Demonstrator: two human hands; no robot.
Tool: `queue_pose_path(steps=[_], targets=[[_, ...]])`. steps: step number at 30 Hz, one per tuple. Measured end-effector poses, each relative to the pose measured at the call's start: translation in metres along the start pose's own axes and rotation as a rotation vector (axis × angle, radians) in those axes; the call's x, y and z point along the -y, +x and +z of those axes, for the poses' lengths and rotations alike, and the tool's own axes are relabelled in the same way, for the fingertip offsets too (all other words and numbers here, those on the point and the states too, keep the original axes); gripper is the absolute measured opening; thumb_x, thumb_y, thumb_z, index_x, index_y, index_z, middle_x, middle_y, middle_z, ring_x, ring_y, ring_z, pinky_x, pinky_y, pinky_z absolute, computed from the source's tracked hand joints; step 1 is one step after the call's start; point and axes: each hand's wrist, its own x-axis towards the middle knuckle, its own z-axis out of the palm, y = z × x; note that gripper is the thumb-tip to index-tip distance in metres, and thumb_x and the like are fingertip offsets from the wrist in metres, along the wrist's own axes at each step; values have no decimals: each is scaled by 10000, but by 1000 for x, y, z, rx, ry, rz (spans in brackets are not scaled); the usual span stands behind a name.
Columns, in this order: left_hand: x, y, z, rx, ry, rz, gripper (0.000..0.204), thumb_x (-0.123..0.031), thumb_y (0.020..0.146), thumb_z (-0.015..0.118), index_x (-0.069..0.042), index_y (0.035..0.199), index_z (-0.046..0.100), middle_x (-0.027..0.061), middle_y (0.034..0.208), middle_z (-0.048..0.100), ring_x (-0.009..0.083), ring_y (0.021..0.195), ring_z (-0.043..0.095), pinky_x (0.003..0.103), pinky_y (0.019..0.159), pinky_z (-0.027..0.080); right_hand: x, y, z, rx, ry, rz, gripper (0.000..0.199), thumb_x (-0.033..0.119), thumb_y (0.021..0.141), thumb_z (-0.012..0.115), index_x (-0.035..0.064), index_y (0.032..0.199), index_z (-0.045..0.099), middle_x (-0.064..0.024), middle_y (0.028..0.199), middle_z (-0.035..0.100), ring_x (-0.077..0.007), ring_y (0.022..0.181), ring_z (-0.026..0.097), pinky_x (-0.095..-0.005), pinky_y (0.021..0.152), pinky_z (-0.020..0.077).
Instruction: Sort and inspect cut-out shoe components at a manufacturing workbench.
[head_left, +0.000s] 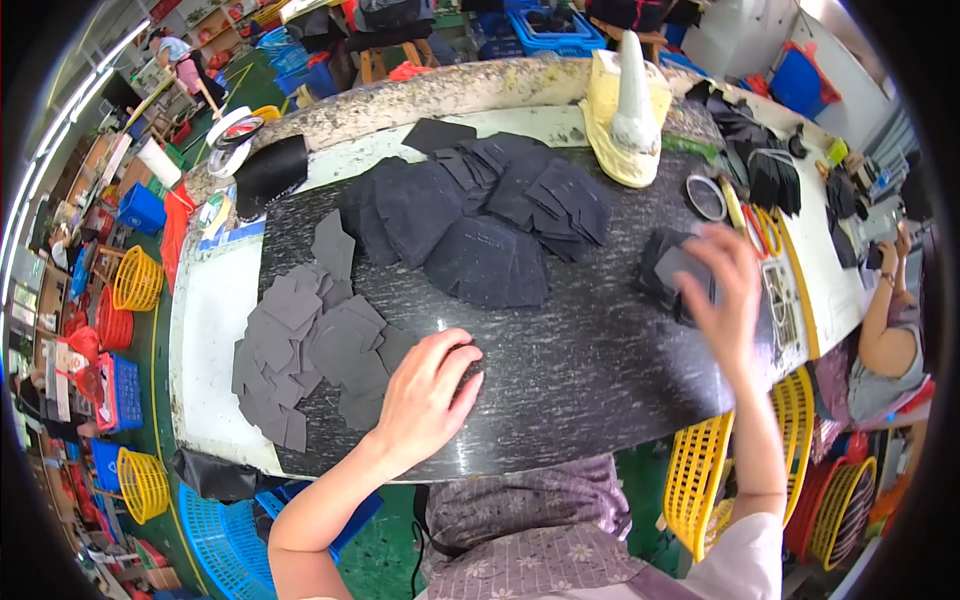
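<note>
My left hand [425, 395] is over the front middle of the black tabletop [560, 390], fingers loosely bent and thumb apart, with nothing seen in it. Beside it, on the left, a loose heap of small dark grey flat pieces [275, 335] spreads out. My right hand [728, 290], slightly blurred, is open with fingers spread over a small stack of dark pieces [665, 265] at the right. Whether its fingertips touch the stack I cannot tell. Several piles of larger black cut pieces [487, 262] lie in the middle and toward the back.
A grey horn-shaped stand on a yellow base [632, 120] rises at the back. Rolls of tape [232, 140] are at the back left; a ring [706, 198] and scissors [768, 232] lie at the right. Yellow baskets [697, 480] stand below the right edge. Another person [885, 345] sits at far right.
</note>
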Motion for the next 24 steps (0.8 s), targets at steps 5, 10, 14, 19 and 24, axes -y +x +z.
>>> queue_pose_path(steps=[5, 10, 14, 19, 24], targets=[[-11, 18, 12, 4, -76, 76, 248, -56, 792, 732, -19, 998, 600, 129, 1018, 571, 311, 948, 614, 398, 811, 523, 106, 31, 87, 319, 445, -426, 487, 98, 756, 724, -5, 1209, 579, -94, 1290, 544, -289, 1124, 552, -395, 967, 450], [-1, 22, 17, 32, -37, 139, 443, -90, 808, 722, -12, 1214, 561, 193, 1326, 480, 391, 1252, 488, 472, 1033, 442, 92, 42, 114, 368, 849, -201, 160, 59, 883, 653, -18, 1014, 703, -107, 1034, 698, -240, 932, 651, -342, 838, 527], [4, 36, 22, 253, 136, 127, 722, -256, 874, 680, -41, 1477, 347, 202, 1553, 262, 407, 1420, 284, 505, 1143, 316, 66, 52, 107, 297, 1329, 613, 267, 176, 975, 623, -53, 1096, 688, -52, 1035, 673, -130, 820, 622, -268, 752, 510], [17, 43, 3, 293, 27, 107, 619, -201, 881, 663, -11, 1417, 419, 186, 1507, 363, 378, 1393, 354, 475, 1128, 340, 55, 25, 17, -96, 334, -356, 165, 49, 921, 576, 26, 1000, 719, -125, 1080, 696, -238, 936, 677, -313, 788, 534], [27, 58, -6, -44, -192, 115, 278, 26, 821, 649, -25, 1094, 662, 128, 1220, 640, 304, 1177, 593, 420, 989, 465, 36, 1, 4, 548, 451, -392, 320, 215, 811, 764, 56, 1077, 685, -100, 1256, 632, -274, 1197, 576, -414, 1038, 429]])
